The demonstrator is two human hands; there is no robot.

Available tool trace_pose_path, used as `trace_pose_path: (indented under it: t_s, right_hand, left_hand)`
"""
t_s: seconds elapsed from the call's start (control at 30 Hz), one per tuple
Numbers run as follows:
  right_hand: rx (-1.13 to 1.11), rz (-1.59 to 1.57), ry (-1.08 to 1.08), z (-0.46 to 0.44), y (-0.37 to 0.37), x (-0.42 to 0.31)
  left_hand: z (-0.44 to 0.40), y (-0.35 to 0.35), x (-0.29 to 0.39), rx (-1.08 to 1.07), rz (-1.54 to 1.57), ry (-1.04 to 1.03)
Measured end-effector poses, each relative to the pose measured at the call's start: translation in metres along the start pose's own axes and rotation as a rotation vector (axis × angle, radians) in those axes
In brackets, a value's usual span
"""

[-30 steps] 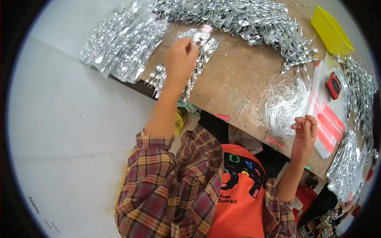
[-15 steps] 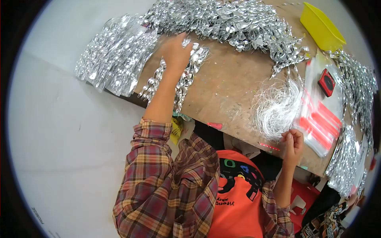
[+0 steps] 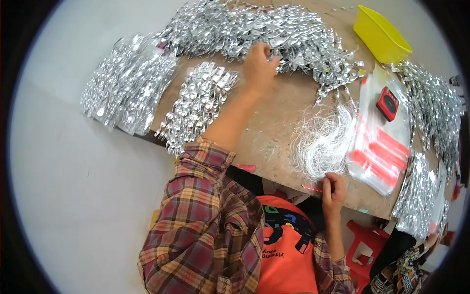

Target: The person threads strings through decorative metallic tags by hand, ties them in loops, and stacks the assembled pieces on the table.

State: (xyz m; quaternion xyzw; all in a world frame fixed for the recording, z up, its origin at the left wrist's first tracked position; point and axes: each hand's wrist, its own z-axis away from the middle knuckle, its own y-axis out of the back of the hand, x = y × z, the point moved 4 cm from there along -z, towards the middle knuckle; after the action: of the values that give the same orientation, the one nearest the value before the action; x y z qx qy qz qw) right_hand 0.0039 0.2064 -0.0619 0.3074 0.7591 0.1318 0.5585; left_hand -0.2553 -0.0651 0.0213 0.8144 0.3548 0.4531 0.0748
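Left hand [image 3: 259, 69] at the silver foil-strand heap [image 3: 230, 34]

The heap arches beyond and left of the white thread tangle [image 3: 320, 147], left-hand fingers curled at its near edge; just before the tangle, the right hand [image 3: 334, 192] curls narrowly. Whether either holds anything, I cannot tell.

Heap of silver foil strands [image 3: 235, 29]: shiny, leaf-like twists, tangled, sprawled toward far edge of tabletop [image 3: 274, 112]. Smaller silver sheaf [image 3: 196, 98]: strands flat, roughly side by side, lower ends at near edge, toward left corner. White thread tangle [image 3: 323, 142]: thin, loosely looped, close to near edge, right of middle.
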Motion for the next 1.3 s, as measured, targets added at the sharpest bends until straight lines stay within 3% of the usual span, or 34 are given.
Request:
trace_pose_path:
  t_s: [0.13, 0.2, 0.27, 0.37, 0.43, 0.5, 0.57, 0.63, 0.77, 0.9, 0.93, 1.0, 1.03, 1.07, 1.1, 1.23, 1.3]
  right_hand:
    - [0.000, 0.102, 0.165, -0.004, 0.000, -0.008]
    - [0.035, 0.100, 0.170, -0.006, 0.000, -0.012]
    - [0.074, 0.104, 0.168, -0.008, 0.001, -0.015]
    - [0.054, 0.112, 0.166, -0.008, 0.001, -0.016]
    - [0.047, 0.131, 0.154, -0.008, 0.001, -0.012]
    - [0.029, 0.128, 0.174, -0.005, 0.001, -0.010]
    - [0.038, 0.119, 0.193, -0.008, 0.002, -0.012]
    - [0.049, 0.099, 0.203, -0.009, 0.002, -0.016]
    - [0.056, 0.097, 0.174, -0.009, 0.003, -0.017]
    - [0.021, -0.023, 0.042, -0.006, 0.001, -0.009]
    - [0.015, -0.025, 0.044, -0.006, 0.001, -0.008]
    - [-0.007, -0.182, -0.180, -0.005, 0.001, 0.001]
    - [-0.022, -0.190, -0.182, -0.008, 0.004, -0.004]
    - [-0.026, -0.193, -0.183, -0.012, 0.004, -0.007]
    - [-0.061, -0.123, -0.042, -0.016, 0.003, -0.014]
    - [-0.191, 0.134, 0.279, -0.026, -0.013, -0.042]
    - [-0.232, 0.207, 0.448, -0.027, -0.028, -0.053]
  left_hand:
    - [-0.022, -0.013, -0.015, 0.164, -0.221, -0.193]
    - [-0.032, -0.019, -0.018, 0.159, -0.209, -0.163]
    - [-0.043, -0.027, -0.023, -0.094, -0.306, 0.057]
    - [-0.049, -0.027, -0.028, -0.006, -0.338, 0.057]
    - [-0.053, -0.030, -0.043, 0.036, -0.331, -0.040]
    - [-0.049, -0.021, -0.049, 0.182, -0.388, -0.269]
    - [-0.045, -0.002, -0.041, 0.200, -0.127, -0.143]
    - [-0.043, 0.021, -0.023, 0.153, -0.053, -0.127]
    - [-0.025, 0.075, 0.047, 0.339, 0.556, -0.205]
    - [-0.009, 0.147, 0.108, 0.458, 0.794, -0.344]
    - [-0.012, 0.168, 0.112, 0.324, 0.744, -0.345]
    - [0.020, 0.177, 0.123, 0.507, 0.839, -0.151]
    - [0.030, 0.182, 0.118, 0.510, 0.833, -0.151]
    - [0.039, 0.177, 0.110, 0.284, 0.757, -0.104]
    - [0.050, 0.169, 0.102, 0.059, 0.677, -0.056]
    - [0.124, 0.103, 0.076, -0.143, 1.006, 0.541]
    - [0.153, 0.081, 0.063, -0.283, 1.185, 0.706]
